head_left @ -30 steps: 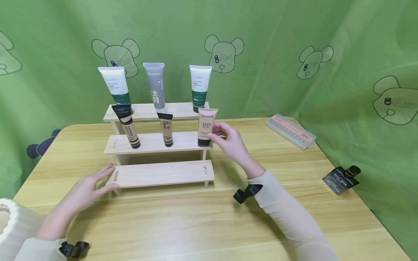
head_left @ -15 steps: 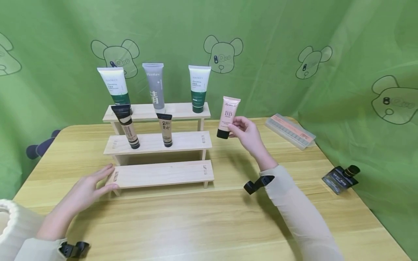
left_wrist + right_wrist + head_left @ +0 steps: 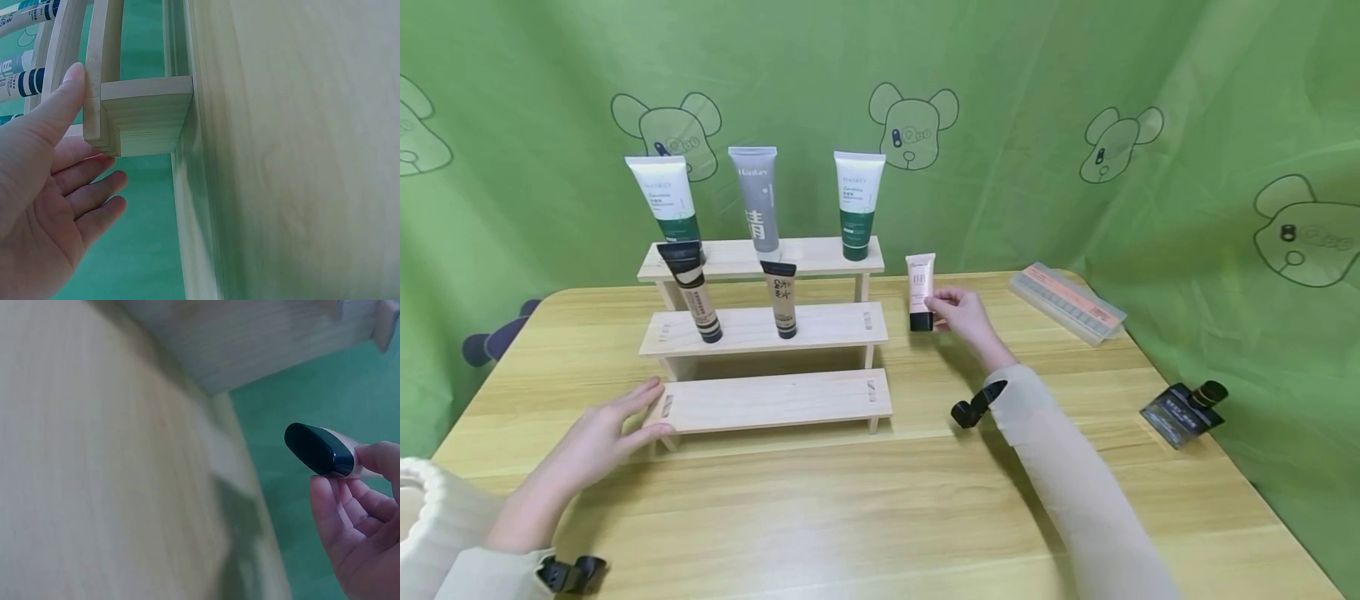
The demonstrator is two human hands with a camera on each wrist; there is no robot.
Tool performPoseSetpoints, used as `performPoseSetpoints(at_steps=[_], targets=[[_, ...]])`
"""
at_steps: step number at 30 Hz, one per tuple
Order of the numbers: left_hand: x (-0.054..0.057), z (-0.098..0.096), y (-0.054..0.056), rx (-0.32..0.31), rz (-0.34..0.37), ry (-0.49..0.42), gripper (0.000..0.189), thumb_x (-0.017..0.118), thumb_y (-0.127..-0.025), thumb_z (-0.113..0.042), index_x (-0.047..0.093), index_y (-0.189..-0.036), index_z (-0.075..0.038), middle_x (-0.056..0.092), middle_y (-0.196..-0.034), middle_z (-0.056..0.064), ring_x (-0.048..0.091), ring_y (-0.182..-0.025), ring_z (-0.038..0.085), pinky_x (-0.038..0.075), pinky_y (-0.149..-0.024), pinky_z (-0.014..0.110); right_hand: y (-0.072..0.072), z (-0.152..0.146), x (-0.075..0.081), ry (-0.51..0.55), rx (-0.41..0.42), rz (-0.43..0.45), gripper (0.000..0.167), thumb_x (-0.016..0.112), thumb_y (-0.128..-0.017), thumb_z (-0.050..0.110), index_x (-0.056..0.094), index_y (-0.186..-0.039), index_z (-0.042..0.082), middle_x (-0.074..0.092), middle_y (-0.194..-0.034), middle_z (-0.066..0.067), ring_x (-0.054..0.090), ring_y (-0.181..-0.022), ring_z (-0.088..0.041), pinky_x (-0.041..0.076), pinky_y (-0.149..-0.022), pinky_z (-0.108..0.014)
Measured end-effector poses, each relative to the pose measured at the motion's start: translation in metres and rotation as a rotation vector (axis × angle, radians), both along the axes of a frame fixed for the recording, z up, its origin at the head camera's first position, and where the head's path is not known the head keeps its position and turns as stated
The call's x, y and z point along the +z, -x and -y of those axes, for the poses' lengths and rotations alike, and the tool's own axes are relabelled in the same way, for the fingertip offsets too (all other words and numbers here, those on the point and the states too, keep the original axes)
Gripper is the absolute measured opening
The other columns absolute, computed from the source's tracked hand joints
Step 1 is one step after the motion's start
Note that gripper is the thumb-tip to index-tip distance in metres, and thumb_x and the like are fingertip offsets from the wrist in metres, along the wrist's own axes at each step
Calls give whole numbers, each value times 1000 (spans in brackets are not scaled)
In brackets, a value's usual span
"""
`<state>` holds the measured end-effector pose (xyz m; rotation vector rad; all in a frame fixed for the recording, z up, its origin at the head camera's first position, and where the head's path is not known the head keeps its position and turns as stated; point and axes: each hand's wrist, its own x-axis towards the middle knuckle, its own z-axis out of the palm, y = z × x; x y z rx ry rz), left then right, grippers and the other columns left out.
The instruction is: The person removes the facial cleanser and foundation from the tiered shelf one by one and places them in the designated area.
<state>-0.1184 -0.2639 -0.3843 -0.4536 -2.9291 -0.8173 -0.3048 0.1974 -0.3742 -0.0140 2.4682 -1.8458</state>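
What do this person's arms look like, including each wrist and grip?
The left sleeve and right sleeve are plain, long and pale off-white. A black left wristband and black right wristband each carry a small rounded black device. The left grip and right grip are bare, no gloves visible.

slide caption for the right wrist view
Right hand pinches a black-capped tube, cap toward the camera, wooden tabletop at frame left

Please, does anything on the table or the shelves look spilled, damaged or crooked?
Nothing clearly stands out; no spill or damage shows. The leftmost tube on the middle shelf seems to lean left, perhaps only through the camera's angle.
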Motion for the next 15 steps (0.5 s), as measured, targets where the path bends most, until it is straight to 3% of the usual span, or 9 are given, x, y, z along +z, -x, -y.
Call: performPoseSetpoints(at_steps=[9,15], targets=[[1,0,-1,-1,-4,-1,66,64,-86,-34,43,-131,9,36,-137,27,36,-118,51,30,-95,62,19,0,-25,-52,-10,152,36,59,-90,11,53,-118,-10,59,-103,-25,58,-63,-15,55,-56,-25],[1,0,-1,-1,3,-3,66,64,-86,-35,42,-131,9,35,-137,28,36,-118,51,29,-95,62,24,-1,-33,-95,-2,195,35,60,-88,9,54,-115,-13,59,-92,-23,57,-59,-16,55,-52,-24]])
